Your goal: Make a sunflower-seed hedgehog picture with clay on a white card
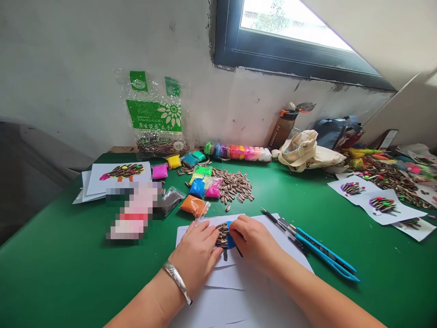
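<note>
My left hand [200, 246], with a silver bracelet at the wrist, lies flat on white paper [225, 291], fingers stretched out against the edge of a small picture. The picture has a blue clay patch [231, 242] partly covered with rows of striped sunflower seeds [222, 234], and a dark leg-like strip [225, 255] below. My right hand [251, 239] is closed in a pinch over the right side of the blue patch. Whatever its fingertips hold is hidden behind the fingers. Another dark strip shows under that hand.
Loose sunflower seeds [235, 186] lie beyond the paper, beside coloured clay packets [197, 187]. Pens [278, 223] and a blue pair of tweezers [326, 253] rest at the right. Finished seed pictures [382, 205] lie far right; another picture [118, 177] is left. A seed bag [157, 123] leans on the wall.
</note>
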`<act>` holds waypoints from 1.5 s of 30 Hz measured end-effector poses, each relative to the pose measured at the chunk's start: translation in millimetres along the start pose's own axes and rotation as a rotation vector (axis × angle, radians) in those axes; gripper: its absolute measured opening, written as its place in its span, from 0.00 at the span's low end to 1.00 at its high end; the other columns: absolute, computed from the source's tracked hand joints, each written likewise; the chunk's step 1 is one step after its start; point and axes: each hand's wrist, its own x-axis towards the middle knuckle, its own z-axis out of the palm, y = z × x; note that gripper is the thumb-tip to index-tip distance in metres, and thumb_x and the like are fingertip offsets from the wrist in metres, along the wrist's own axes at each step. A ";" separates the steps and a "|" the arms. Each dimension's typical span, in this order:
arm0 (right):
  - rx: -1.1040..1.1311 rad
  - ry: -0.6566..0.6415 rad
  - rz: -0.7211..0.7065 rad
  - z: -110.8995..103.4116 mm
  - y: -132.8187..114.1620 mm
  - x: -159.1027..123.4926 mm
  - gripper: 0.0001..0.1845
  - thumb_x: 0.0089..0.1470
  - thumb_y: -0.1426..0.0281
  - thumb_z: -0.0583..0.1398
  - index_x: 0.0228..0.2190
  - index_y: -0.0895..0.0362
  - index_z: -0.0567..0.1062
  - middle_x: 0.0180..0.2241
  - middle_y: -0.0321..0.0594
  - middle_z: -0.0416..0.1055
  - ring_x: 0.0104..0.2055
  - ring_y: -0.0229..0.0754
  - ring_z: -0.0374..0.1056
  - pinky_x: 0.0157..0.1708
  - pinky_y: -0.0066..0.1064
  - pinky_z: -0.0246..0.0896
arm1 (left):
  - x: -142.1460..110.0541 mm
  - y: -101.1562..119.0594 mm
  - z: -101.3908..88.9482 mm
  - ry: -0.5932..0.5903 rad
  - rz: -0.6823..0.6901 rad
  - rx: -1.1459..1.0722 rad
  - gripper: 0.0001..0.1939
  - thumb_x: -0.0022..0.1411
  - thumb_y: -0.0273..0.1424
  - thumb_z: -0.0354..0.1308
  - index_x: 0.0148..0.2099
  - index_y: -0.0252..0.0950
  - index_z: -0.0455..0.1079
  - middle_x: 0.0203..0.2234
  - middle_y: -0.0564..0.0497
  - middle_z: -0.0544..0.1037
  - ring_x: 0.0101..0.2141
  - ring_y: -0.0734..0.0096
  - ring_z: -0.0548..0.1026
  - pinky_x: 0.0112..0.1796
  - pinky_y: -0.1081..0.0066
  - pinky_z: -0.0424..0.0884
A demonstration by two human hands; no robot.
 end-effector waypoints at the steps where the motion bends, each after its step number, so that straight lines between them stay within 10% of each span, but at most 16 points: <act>1: 0.007 0.002 -0.003 0.7 0.6 0.2 0.11 0.56 0.78 0.55 0.23 0.58 0.70 0.25 0.35 0.65 0.28 0.35 0.60 0.29 0.24 0.49 | 0.0 -0.2 0.2 0.001 -0.001 -0.002 0.15 0.61 0.26 0.52 0.50 0.31 0.69 0.47 0.43 0.76 0.53 0.51 0.68 0.55 0.47 0.61; 12: 0.114 0.126 0.023 -13.6 21.1 11.4 0.09 0.54 0.77 0.56 0.28 0.57 0.75 0.26 0.35 0.67 0.28 0.35 0.62 0.28 0.24 0.51 | -0.8 1.0 -1.7 0.001 -0.015 -0.008 0.16 0.59 0.26 0.55 0.50 0.30 0.70 0.47 0.41 0.76 0.52 0.50 0.68 0.54 0.46 0.62; 28: -0.452 -0.023 -0.297 -5.3 13.0 53.3 0.06 0.54 0.78 0.55 0.30 0.59 0.72 0.32 0.45 0.69 0.36 0.44 0.62 0.36 0.32 0.54 | -0.3 -5.2 2.2 0.094 0.040 0.055 0.14 0.58 0.25 0.56 0.47 0.30 0.71 0.45 0.41 0.76 0.51 0.50 0.70 0.53 0.50 0.67; 45: -0.348 0.046 -0.166 -12.7 20.8 42.1 0.11 0.55 0.80 0.51 0.32 0.58 0.71 0.32 0.41 0.66 0.32 0.38 0.62 0.31 0.26 0.54 | -0.2 -4.5 1.3 0.068 0.017 0.034 0.14 0.59 0.26 0.55 0.48 0.31 0.71 0.45 0.42 0.76 0.52 0.50 0.68 0.53 0.48 0.64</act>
